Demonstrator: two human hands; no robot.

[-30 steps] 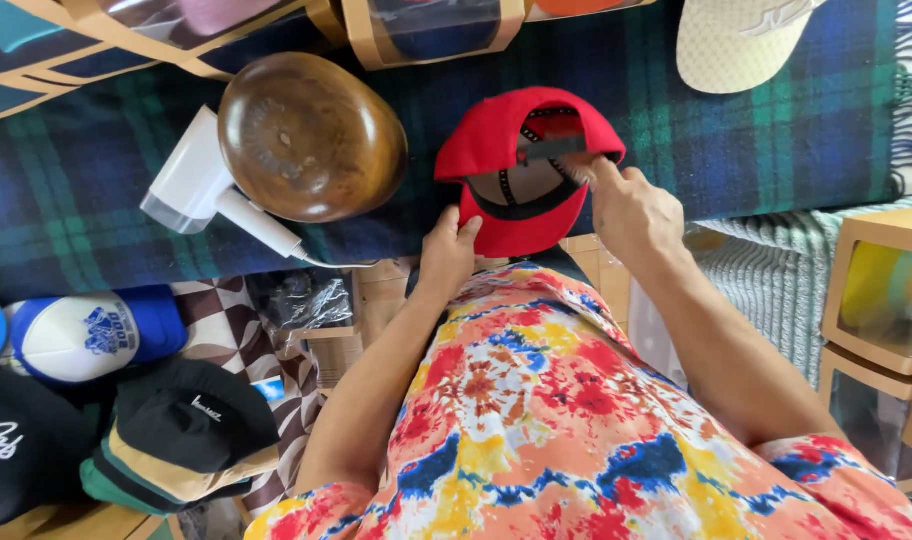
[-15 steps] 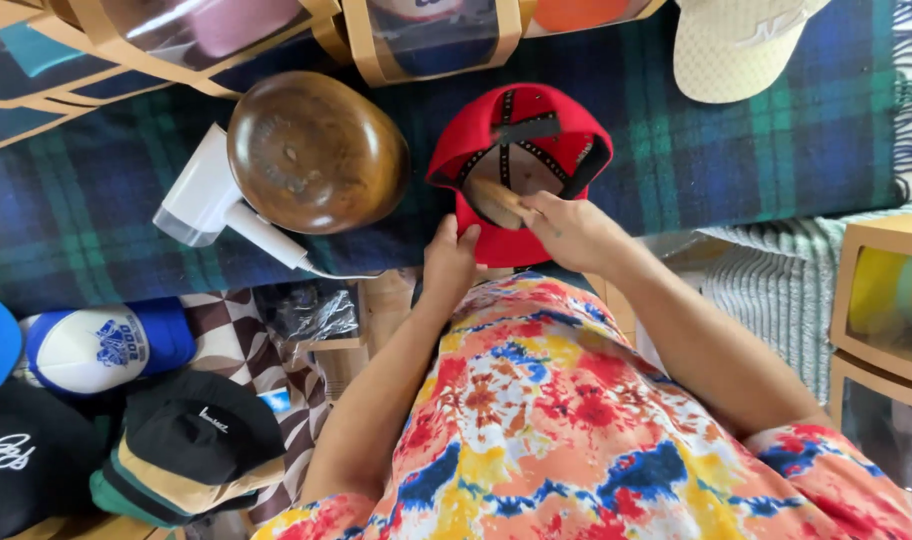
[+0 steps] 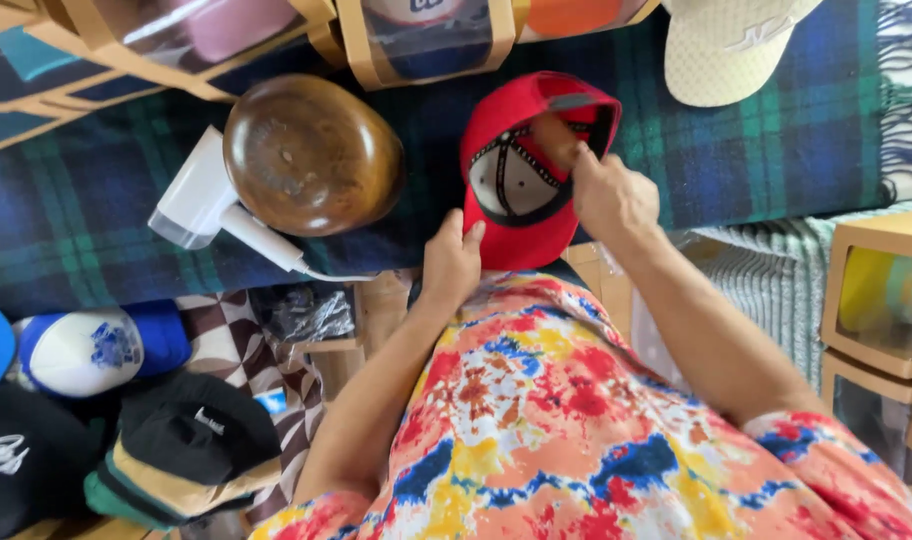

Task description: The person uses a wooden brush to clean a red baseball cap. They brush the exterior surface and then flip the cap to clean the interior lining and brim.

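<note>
A: Blanket, a blue-green plaid, covered the whole table, likely to pad the hats. What sat on it?

B: At ten o'clock, a brown wooden dome with a white handheld steamer against it. At one o'clock, a cream cap.

A: And the red cap?

B: At twelve o'clock, upside down, so its lining showed. The left hand pinched the brim to steady it; the right hand gripped the crown's rim, fingers inside.
</note>
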